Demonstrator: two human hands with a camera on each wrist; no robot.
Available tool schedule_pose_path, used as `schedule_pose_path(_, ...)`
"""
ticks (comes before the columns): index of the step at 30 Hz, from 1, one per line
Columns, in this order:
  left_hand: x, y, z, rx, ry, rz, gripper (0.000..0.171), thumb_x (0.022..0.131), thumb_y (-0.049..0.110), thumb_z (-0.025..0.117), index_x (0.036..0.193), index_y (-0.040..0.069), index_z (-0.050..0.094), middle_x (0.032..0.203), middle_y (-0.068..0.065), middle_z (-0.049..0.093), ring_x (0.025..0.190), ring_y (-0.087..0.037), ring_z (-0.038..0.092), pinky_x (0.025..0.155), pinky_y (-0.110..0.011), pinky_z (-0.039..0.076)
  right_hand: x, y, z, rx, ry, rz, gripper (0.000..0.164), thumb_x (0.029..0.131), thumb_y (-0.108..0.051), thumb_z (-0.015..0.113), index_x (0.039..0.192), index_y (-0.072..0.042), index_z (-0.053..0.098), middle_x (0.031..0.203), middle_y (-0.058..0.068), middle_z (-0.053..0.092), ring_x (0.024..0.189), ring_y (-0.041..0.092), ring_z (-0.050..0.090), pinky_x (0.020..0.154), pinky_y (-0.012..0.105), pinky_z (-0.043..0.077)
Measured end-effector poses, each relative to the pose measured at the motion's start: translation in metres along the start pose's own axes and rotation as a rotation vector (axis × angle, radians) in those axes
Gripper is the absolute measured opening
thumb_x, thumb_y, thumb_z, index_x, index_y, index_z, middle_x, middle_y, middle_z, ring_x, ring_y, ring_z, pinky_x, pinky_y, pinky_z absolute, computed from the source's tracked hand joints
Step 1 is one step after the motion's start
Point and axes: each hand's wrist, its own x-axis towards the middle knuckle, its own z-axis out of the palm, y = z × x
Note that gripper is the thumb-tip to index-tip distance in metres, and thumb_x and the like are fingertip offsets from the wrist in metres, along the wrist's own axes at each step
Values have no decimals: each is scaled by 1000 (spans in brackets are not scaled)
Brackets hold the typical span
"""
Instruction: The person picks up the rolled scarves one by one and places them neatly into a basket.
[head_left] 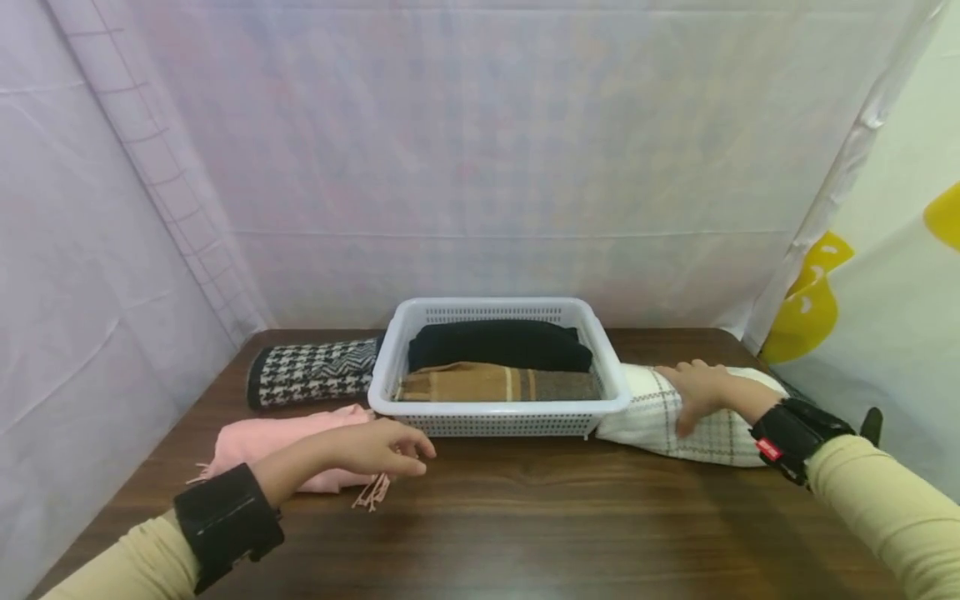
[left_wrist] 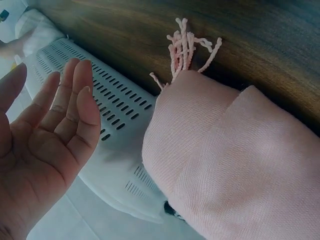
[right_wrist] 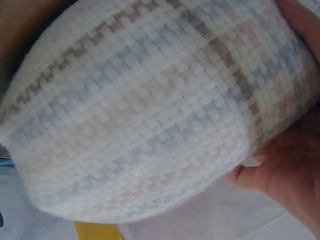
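My right hand (head_left: pixel 701 393) spans a folded white plaid scarf (head_left: pixel 720 443) at the basket's right side. In the right wrist view, thumb and fingers grip opposite sides of this scarf (right_wrist: pixel 135 110), which fills most of that picture. My left hand (head_left: pixel 371 447) hovers beside a folded pink scarf (head_left: pixel 258 437) with fringed ends. Its fingers are relaxed and slightly bent, and the left wrist view shows a bare palm (left_wrist: pixel 45 150) apart from the pink scarf (left_wrist: pixel 240 150). Between the hands stands a white plastic basket (head_left: pixel 495 408) holding a folded black cloth (head_left: pixel 498 346) and a brown plaid scarf (head_left: pixel 480 383).
A black-and-white houndstooth scarf (head_left: pixel 315 372) lies left of the basket, behind the pink one. The dark wooden table (head_left: pixel 510 525) extends in front of the basket. White curtains (head_left: pixel 480 167) close off the back and sides.
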Motion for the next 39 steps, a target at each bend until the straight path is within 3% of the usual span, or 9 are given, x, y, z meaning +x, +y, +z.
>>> schedule_pose_path(7, -1, -3, 0, 27, 18, 13, 33, 89, 24, 57, 113, 1, 59, 83, -5, 64, 68, -11, 59, 63, -22, 47, -31, -12, 3, -9, -40, -52, 107, 51, -48, 83, 134, 2, 38, 121, 28, 48, 109, 51, 42, 77, 65, 38)
schedule_pose_path(14, 0, -5, 2, 3, 5, -4, 34, 89, 24, 57, 114, 1, 58, 85, -3, 64, 70, -19, 61, 63, -22, 47, -41, -25, -10, 73, -237, -105, 106, 54, -28, 85, 137, 6, 29, 129, 32, 38, 117, 56, 31, 89, 64, 33)
schedule_pose_path(20, 1, -6, 6, -2, 8, 11, 32, 88, 22, 58, 113, 1, 58, 82, -4, 64, 66, -17, 60, 61, -21, 47, -48, -41, -17, 84, -338, -111, 101, 55, -21, 86, 137, 2, 32, 128, 24, 42, 117, 49, 37, 90, 62, 34)
schedule_pose_path(25, 4, -4, 6, 42, 27, 36, 37, 88, 22, 58, 117, 0, 55, 85, -3, 65, 70, -15, 60, 64, -23, 48, -51, -54, -21, 93, -358, -148, 97, 56, -22, 84, 136, 1, 34, 123, 18, 47, 113, 42, 45, 90, 56, 39)
schedule_pose_path(31, 14, 1, 9, 111, 67, 45, 54, 89, 25, 58, 133, -1, 41, 94, -5, 65, 90, -22, 61, 79, -32, 49, -57, -70, -24, 92, -398, -176, 96, 56, -21, 85, 136, -1, 34, 129, 20, 45, 116, 40, 45, 93, 53, 39)
schedule_pose_path(39, 20, 5, 12, 117, 74, 38, 57, 88, 25, 59, 134, -3, 39, 94, -3, 64, 88, -20, 61, 78, -30, 48, -61, -100, -25, 36, -347, -284, 94, 59, -30, 84, 136, -4, 38, 128, 14, 47, 116, 33, 47, 95, 47, 40)
